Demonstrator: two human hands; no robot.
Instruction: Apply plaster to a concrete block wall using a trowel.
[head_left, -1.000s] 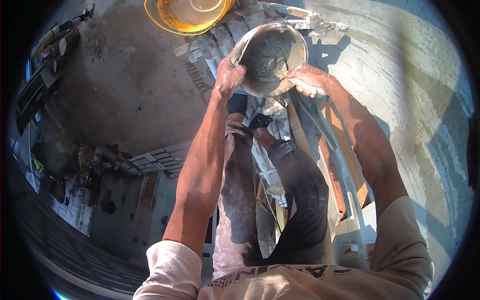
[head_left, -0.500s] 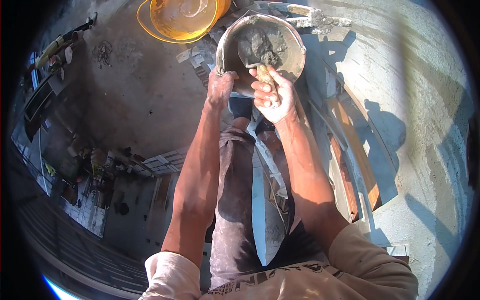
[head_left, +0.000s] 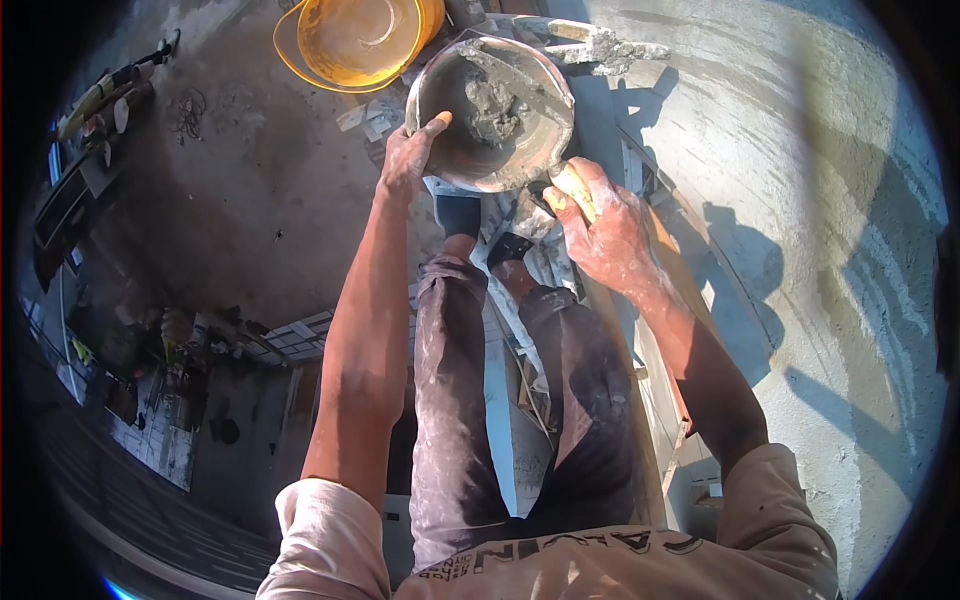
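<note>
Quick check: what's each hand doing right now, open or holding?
Left hand: closed on the bucket's rim, thumb inside.
Right hand: closed around a tool's pale handle.

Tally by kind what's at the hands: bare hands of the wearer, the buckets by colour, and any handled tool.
Hands: 2 (left hand, right hand)
Yellow buckets: 1 (yellow bucket)
Greyish buckets: 1 (mix-coated bucket)
Handled tools: 1 (handled tool)
Total: 5

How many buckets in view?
2: yellow bucket at top, left of centre; mortar bucket beside it, gripped by the left hand. More may hide in the dark clutter at left.
</note>
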